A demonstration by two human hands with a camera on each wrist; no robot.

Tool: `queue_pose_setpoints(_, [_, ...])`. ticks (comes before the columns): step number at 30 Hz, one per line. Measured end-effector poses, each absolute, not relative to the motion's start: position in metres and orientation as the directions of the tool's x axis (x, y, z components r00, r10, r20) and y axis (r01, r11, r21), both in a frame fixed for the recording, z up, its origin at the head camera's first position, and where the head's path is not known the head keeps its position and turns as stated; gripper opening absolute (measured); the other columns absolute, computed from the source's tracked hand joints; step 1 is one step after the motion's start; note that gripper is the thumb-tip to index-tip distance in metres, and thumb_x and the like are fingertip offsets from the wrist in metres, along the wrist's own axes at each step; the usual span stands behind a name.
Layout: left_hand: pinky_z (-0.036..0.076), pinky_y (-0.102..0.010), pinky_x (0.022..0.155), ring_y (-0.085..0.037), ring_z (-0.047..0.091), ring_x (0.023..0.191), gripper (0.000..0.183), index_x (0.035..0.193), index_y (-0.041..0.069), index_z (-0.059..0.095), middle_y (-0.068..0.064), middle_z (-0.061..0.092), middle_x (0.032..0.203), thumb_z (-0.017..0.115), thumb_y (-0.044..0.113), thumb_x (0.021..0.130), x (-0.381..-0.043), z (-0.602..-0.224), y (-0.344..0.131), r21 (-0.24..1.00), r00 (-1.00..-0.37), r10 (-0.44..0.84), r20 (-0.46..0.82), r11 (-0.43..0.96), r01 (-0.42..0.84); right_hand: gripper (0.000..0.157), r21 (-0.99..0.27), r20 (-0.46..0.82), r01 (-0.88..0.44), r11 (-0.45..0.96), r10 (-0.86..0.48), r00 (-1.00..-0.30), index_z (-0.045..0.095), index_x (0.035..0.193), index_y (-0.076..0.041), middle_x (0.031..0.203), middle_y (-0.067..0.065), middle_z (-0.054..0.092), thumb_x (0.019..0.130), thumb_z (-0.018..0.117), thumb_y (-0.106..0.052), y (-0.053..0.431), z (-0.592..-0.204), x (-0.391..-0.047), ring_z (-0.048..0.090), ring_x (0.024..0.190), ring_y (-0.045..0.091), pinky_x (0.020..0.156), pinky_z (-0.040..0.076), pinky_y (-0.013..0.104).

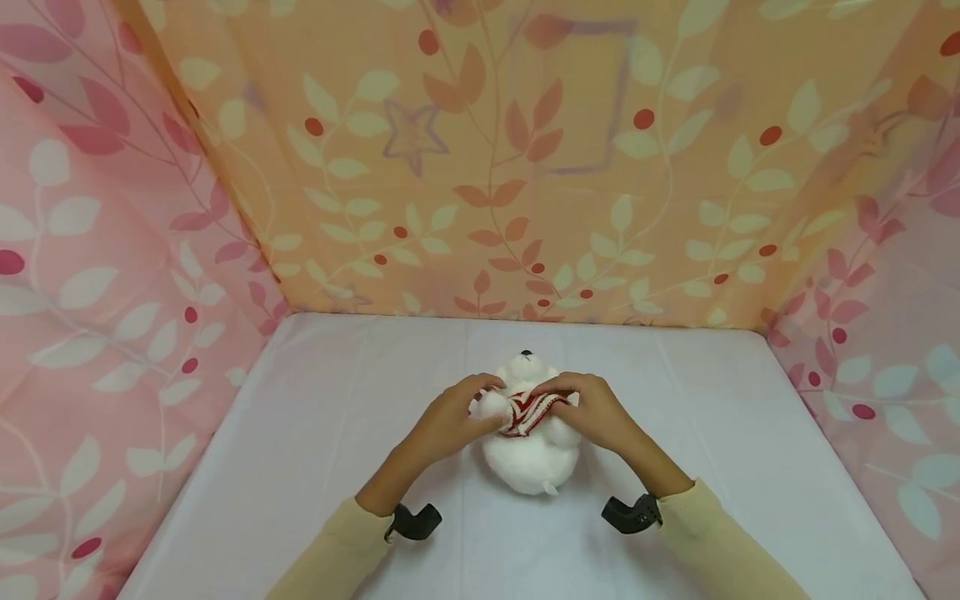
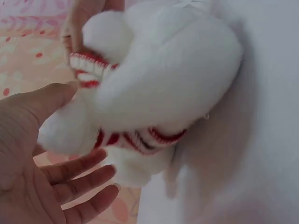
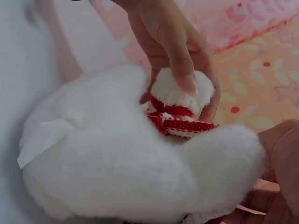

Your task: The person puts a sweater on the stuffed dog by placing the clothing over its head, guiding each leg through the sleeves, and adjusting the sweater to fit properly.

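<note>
A white plush toy (image 1: 528, 467) with a black nose lies on the table, its head pointing away from me. Round its upper body is a red-and-white striped knitted sweater (image 1: 531, 412). On the left side, my left hand (image 1: 459, 414) holds the toy's white paw (image 3: 203, 89), thumb on one face and fingers behind it. Across from it my right hand (image 1: 596, 410) pinches the edge of the sweater between thumb and fingers, beside the toy's other arm (image 3: 229, 158). A small white tag (image 3: 44, 140) sticks out from the lower body.
The toy rests on a white-covered table (image 1: 315, 433). An orange leaf-patterned cloth (image 1: 487, 167) hangs behind the far edge, with pink patterned cloths (image 1: 97, 275) at both sides. Black wrist mounts (image 1: 416, 522) sit below my sleeves.
</note>
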State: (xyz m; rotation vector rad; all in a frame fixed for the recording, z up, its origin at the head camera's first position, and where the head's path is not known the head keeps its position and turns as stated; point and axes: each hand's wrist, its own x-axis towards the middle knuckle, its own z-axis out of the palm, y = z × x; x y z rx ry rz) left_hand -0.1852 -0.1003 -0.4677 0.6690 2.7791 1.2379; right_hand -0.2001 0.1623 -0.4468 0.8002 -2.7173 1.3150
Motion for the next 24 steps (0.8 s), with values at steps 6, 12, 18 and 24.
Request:
queue_pose_setpoints(6, [0.048,-0.042,0.101,-0.016,0.055,0.123,0.046,0.129,0.021,0.062,0.003,0.06,0.129,0.079,0.039,0.089,-0.182,-0.471,-0.087,0.627,-0.859,0.462,0.221,0.607,0.488,0.025,-0.793,0.237,-0.419,0.442,-0.41,-0.881,0.073,0.121,-0.017,0.117,-0.004,0.072,0.096,0.07,-0.017,0.168,-0.453,-0.192,0.066,0.11,0.024,0.094,0.05,0.057])
queue_pose_setpoints(12, [0.052,-0.034,0.088,-0.017,0.057,0.111,0.037,0.121,0.018,0.069,0.003,0.061,0.122,0.081,0.031,0.089,-0.18,-0.465,-0.074,0.485,-0.798,0.454,0.395,0.635,0.601,0.027,-0.774,0.328,-0.458,0.436,-0.342,-0.88,0.069,0.126,-0.012,0.12,0.0,0.07,0.102,0.064,-0.021,0.174,-0.463,-0.181,0.065,0.109,0.019,0.091,0.053,0.043])
queue_pose_setpoints(18, [0.05,-0.027,0.072,-0.014,0.058,0.093,0.022,0.107,0.018,0.076,0.002,0.064,0.11,0.082,0.023,0.087,-0.182,-0.461,-0.065,0.378,-0.771,0.43,0.469,0.692,0.616,0.011,-0.685,0.507,-0.549,0.479,-0.228,-0.831,0.075,0.106,-0.014,0.096,-0.005,0.073,0.096,0.071,-0.013,0.171,-0.467,-0.173,0.065,0.084,0.01,0.071,0.052,0.027])
queue_pose_setpoints(24, [0.048,-0.024,0.069,-0.012,0.056,0.09,0.02,0.107,0.019,0.077,0.004,0.063,0.104,0.081,0.024,0.089,-0.19,-0.458,-0.06,0.377,-0.745,0.462,0.482,0.658,0.652,0.023,-0.602,0.555,-0.655,0.457,-0.35,-0.755,0.072,0.1,-0.02,0.091,-0.009,0.07,0.082,0.087,-0.02,0.168,-0.475,-0.163,0.063,0.077,0.011,0.066,0.054,0.034])
